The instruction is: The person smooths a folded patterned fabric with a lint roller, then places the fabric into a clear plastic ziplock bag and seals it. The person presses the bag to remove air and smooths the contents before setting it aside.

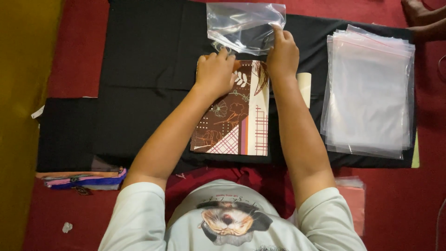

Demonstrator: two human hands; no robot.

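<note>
My right hand pinches the edge of a clear plastic bag, fingers closed on it, holding it up over the black cloth. Left hand lies mostly flat on the top edge of the folded patterned fabric, fingertips curled at the bag's lower edge. Stack of clear bags sits just to the right, w/ folded fabrics at lower left.
</note>
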